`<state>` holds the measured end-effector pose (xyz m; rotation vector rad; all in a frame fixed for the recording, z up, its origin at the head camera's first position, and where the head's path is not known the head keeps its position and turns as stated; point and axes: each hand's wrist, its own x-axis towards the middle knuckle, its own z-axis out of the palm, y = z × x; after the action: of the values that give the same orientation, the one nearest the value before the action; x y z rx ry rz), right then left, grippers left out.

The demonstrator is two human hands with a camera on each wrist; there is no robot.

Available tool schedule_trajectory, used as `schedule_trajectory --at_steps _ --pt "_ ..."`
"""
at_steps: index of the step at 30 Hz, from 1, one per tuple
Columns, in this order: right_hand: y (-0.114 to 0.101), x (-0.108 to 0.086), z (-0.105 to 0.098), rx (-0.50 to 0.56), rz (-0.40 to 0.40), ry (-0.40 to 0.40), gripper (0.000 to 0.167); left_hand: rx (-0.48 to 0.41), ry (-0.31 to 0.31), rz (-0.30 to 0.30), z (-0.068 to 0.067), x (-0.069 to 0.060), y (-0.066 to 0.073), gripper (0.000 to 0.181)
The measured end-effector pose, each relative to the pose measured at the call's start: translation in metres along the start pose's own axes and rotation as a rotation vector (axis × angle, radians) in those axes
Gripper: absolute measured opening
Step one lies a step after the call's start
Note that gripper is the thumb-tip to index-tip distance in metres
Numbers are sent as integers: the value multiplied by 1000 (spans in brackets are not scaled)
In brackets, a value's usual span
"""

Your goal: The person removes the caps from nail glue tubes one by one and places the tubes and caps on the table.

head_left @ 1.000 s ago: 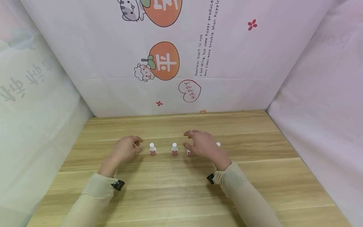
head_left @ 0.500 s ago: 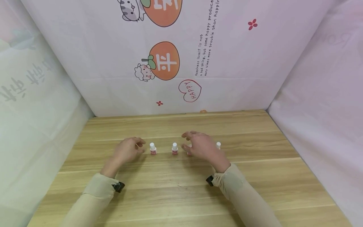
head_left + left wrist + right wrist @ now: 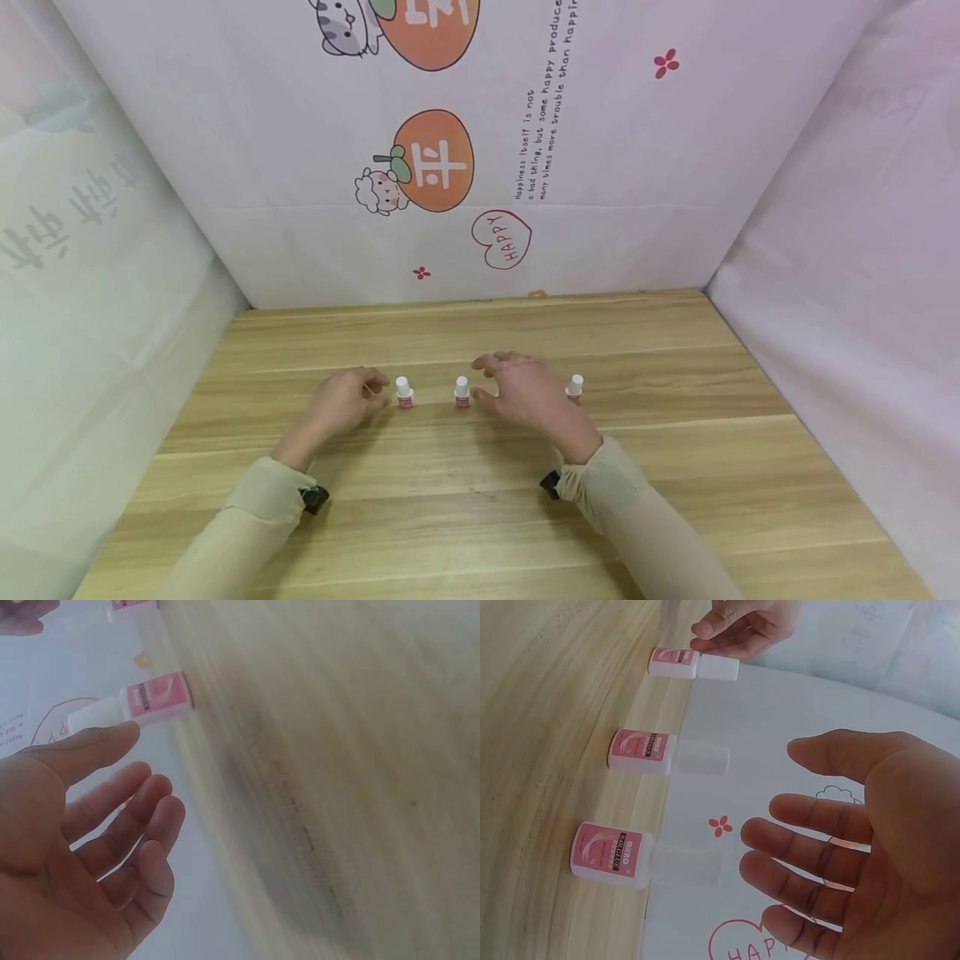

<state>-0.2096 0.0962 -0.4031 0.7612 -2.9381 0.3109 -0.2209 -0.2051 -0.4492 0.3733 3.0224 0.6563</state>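
Several small white nail glue bottles with pink labels stand upright in a row on the table. In the head view my left hand [image 3: 341, 402] is beside the leftmost nail glue bottle [image 3: 405, 393], its fingers relaxed and holding nothing. That bottle [image 3: 157, 697] appears just past the thumb in the left wrist view. My right hand [image 3: 527, 396] hovers right of the second bottle [image 3: 462, 392], fingers spread loosely around nothing. It mostly hides the third bottle, which shows plainly as the nearest bottle [image 3: 611, 855] in the right wrist view. A further bottle [image 3: 574, 387] stands right of that hand.
The wood-grain table [image 3: 450, 517] reaches toward me in front of the row. A white printed cloth [image 3: 600, 167] rises behind it, with cloth side walls [image 3: 847, 292] at left and right. Black wrist straps [image 3: 551, 485] show at the cuffs.
My left hand has moved slightly right, closer to the leftmost bottle. My right hand has shifted a little left, covering more of the third bottle and uncovering the rightmost one. The bottles stay put.
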Motion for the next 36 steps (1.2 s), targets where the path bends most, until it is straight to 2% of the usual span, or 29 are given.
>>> schedule_trajectory --at_steps 11,21,29,36 --pt "-8 -2 2 43 18 -56 41 -19 -12 37 7 4 1 27" --pt "-18 -4 14 23 -57 -3 33 -38 -33 34 15 9 0 24" --pt "-26 -6 17 -9 -80 -62 35 -30 -59 20 16 10 3 25" --pt "-32 -7 22 10 -124 -55 38 -8 -63 27 21 13 4 20"
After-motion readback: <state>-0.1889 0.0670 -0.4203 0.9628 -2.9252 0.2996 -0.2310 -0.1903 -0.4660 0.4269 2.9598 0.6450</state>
